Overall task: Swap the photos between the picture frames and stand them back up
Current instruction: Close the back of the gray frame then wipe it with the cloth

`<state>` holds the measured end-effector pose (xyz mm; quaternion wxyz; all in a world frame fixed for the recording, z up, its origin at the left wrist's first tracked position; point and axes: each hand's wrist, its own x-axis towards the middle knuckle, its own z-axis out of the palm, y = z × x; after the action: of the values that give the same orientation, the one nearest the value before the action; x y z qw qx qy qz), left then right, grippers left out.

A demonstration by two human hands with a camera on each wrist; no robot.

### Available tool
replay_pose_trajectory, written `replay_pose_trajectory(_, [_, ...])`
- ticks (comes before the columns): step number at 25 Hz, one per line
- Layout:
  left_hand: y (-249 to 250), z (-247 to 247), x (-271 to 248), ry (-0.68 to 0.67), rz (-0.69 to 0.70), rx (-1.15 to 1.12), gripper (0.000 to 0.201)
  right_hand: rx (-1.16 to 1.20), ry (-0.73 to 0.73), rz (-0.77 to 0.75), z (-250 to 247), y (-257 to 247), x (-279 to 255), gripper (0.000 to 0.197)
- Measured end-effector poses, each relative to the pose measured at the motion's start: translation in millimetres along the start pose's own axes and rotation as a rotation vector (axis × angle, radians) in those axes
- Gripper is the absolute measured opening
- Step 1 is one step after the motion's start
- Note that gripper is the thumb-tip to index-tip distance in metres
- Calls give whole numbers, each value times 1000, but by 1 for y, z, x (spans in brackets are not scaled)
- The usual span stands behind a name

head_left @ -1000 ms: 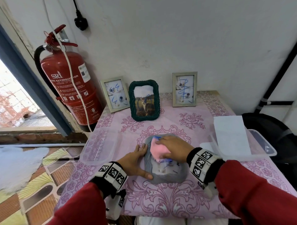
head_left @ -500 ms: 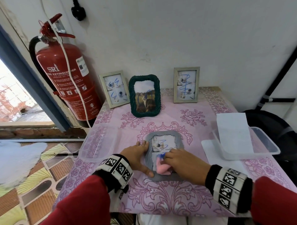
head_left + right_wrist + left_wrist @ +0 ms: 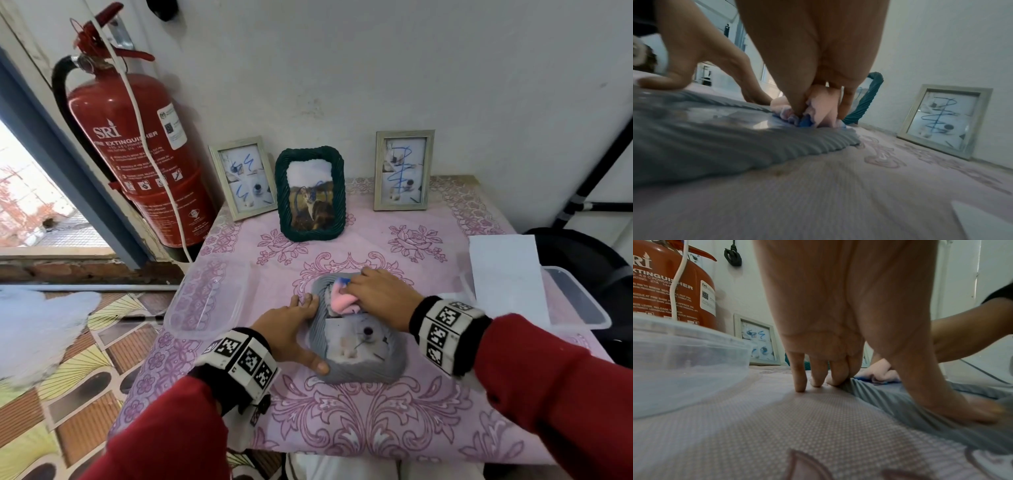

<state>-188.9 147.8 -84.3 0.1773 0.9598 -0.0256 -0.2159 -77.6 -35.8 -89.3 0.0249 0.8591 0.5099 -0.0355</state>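
- While my left hand point(image 3: 287, 337) lies flat, steadying the grey frame point(image 3: 359, 368) on the table point(image 3: 394, 431), my right hand point(image 3: 380, 296) pinches a pink cloth point(image 3: 340, 301) against its glass.
- Left of me, a clear tub point(image 3: 205, 301); contents unclear.
- At right, another tub point(image 3: 579, 301) holds white paper point(image 3: 507, 274).

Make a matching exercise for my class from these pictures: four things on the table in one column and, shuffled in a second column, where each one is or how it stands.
Things
1. grey frame
2. dark green frame
3. pink cloth
4. sheet of white paper

Places or states
A. stands upright between two pale frames by the wall
B. lies across a clear plastic container at the table's right side
C. lies flat on the tablecloth, steadied by the left hand
D. bunched under the right hand's fingers, on the grey frame

Pairs: 1-C, 2-A, 3-D, 4-B
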Motion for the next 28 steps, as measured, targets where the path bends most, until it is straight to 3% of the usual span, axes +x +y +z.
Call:
replay_pose_trajectory(4, [4,-2,5,-19,-14,73,120,63,-36,3,-2,-3,6,30])
replay_pose_trajectory(7, [8,-4,8,-45,-25,115,123,119,-61,-78,0,-17,-18,35])
replay_pose_trajectory(11, [8,-6,9,-52,-17,138,123,171,-47,-129,3,-36,-59,25])
replay_pose_trajectory(15, [7,-6,7,-53,10,92,119,-136,10,-120,-1,-32,-82,27])
replay_pose_trajectory(19, [6,-6,7,-41,29,74,116,-221,-22,-60,-1,-16,-62,41])
replay_pose_trajectory(28, [6,-5,8,-43,14,80,116,-19,-13,38,2,7,0,26])
